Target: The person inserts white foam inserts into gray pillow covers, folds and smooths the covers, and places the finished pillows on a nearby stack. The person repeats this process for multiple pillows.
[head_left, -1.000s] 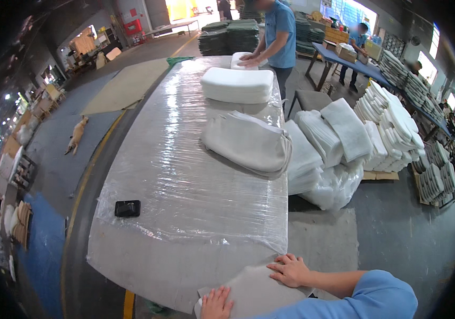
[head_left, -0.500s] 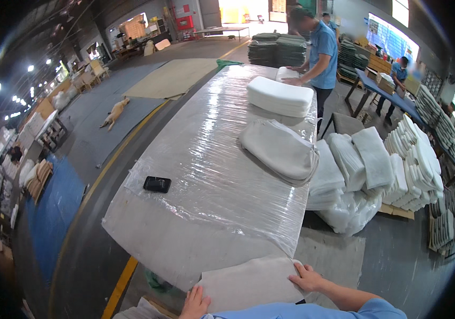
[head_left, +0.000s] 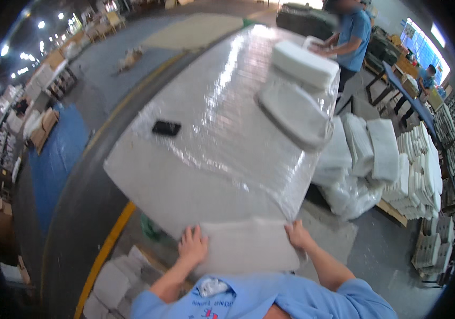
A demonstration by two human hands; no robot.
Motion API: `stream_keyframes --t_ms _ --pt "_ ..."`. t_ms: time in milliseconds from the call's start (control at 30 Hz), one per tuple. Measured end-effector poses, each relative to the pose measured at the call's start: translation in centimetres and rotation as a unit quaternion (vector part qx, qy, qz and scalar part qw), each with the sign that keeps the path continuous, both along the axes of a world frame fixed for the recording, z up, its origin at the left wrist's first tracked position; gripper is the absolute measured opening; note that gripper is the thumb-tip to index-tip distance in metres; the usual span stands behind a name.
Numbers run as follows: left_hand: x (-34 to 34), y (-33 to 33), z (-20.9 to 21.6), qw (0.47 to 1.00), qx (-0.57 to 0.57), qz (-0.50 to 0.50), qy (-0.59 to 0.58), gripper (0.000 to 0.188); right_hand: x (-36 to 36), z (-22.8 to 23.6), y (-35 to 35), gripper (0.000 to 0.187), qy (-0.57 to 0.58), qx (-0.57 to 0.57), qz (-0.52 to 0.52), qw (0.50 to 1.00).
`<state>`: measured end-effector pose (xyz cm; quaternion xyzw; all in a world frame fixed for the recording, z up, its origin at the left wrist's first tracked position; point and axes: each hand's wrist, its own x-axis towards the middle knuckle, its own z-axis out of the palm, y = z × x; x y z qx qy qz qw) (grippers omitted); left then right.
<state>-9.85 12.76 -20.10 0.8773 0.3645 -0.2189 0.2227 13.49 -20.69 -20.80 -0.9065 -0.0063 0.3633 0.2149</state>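
A light grey cushion-shaped fabric piece [head_left: 246, 247] lies at the near end of the wrapped table, close against my body. My left hand [head_left: 193, 245] grips its far left corner, the fingertips pointing away from me. At the far right corner, my right hand [head_left: 298, 235] is closed around the edge. What lies under the fabric, and my thumbs in part, are hidden. Farther along the table's right side rest several stacked grey fabric covers [head_left: 294, 114]. Beyond them is a stack of white foam pads [head_left: 305, 64].
Plastic film covers much of the long table [head_left: 211, 154], with a black phone [head_left: 166, 127] at its left. White pads [head_left: 384, 149] are piled on the right, beside a plastic bag [head_left: 352, 201]. A co-worker in blue [head_left: 355, 37] stands at the far right corner. Grey pieces [head_left: 113, 282] lie at lower left.
My view has tilted down. Both hands have shifted to the far corners of the fabric piece, which now sits closer against my body. The left hand was lower on its side before.
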Motion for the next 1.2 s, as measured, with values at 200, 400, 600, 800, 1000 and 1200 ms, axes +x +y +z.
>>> stream_keyframes --t_ms 200,400,600,800,1000,1200 --pt "-1.8 1.6 1.2 0.984 -0.082 0.152 -0.034 0.089 0.6 1.1 0.4 0.068 -0.048 0.096 -0.02 0.994" --pt "0.4 0.8 4.8 0.98 0.0 0.144 -0.14 0.087 3.4 5.2 3.7 0.055 -0.27 0.167 -0.002 0.948" --pt "2.8 -3.0 0.8 0.95 0.204 -0.077 -0.223 0.078 -1.1 4.6 10.0 0.064 -0.37 0.093 0.344 0.858" --pt "4.2 -3.9 -0.3 0.956 0.132 -0.048 -0.256 0.073 -0.9 1.4 13.6 0.073 -0.307 0.057 0.382 0.87" --pt "3.5 -4.0 -0.8 0.95 0.094 -0.002 -0.297 0.072 0.4 -0.6 15.3 0.078 -0.285 -0.045 0.402 0.869" --pt "2.8 -4.4 -0.8 0.949 0.077 0.017 -0.306 0.072 1.5 -1.5 15.5 0.075 -0.284 -0.055 0.426 0.857"
